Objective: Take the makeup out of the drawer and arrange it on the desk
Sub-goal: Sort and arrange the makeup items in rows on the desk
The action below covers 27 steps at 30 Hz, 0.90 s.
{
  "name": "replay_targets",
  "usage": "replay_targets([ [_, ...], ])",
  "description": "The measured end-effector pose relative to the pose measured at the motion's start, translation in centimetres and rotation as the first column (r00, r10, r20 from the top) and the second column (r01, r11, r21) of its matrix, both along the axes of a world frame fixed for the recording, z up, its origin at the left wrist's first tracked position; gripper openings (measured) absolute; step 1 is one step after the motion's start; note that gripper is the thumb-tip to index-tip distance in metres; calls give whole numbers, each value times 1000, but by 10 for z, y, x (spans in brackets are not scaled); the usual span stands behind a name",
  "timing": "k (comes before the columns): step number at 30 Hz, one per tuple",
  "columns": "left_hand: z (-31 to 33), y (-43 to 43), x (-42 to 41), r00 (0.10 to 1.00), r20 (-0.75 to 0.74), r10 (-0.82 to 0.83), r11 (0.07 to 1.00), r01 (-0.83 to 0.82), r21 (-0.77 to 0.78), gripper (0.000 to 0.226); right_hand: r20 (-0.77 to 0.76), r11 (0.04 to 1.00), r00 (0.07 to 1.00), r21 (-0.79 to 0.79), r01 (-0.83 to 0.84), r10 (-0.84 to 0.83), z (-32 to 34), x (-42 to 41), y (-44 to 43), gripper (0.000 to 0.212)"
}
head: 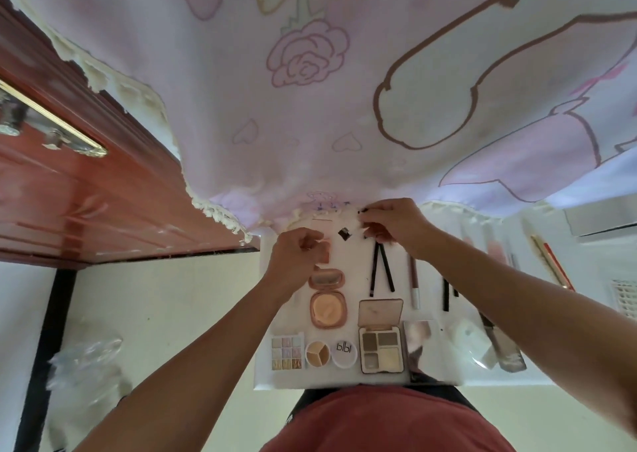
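The white drawer (269, 379) is pulled out below the desk, whose top is covered by a pink cartoon-print cloth (310, 107). In the drawer lie an open peach powder compact (327, 305), an open eyeshadow palette (381, 343), a small pastel palette (287, 352), a round concealer pot (317, 353), a white round lid (343, 350), two black pencils (379, 272) and a pink pencil (413, 282). My left hand (293, 257) is curled on a small pink compact (324, 250) at the drawer's far end. My right hand (393, 224) pinches a small dark item (362, 211) by the cloth's edge. A black square piece (343, 234) lies between the hands.
A mirrored compact (418, 336), a white pad in plastic (465, 343), a clear tube (501, 346) and a gold-red pencil (551, 262) fill the drawer's right side. A red-brown wooden cabinet (86, 193) with a gold handle stands left. A plastic bag (82, 365) lies on the floor.
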<state>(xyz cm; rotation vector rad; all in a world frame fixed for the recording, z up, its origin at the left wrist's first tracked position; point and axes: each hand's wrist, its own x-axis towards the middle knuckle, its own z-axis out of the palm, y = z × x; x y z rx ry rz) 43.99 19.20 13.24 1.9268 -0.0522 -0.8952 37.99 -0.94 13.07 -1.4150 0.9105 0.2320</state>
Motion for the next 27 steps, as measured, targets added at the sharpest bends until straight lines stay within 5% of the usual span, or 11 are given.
replay_targets([
  [7,35,-7,-6,983,-186,-10,965,-39,-261,16,166,995,981,5,-98,96,48,-36,7,14],
  [17,73,-5,-24,999,50,6,950,10,-312,12,249,983,954,-115,-142,167,82,-59,12,17],
  [27,75,4,-37,997,75,27,947,-2,-322,15,324,977,926,-153,-151,194,88,-67,20,6],
])
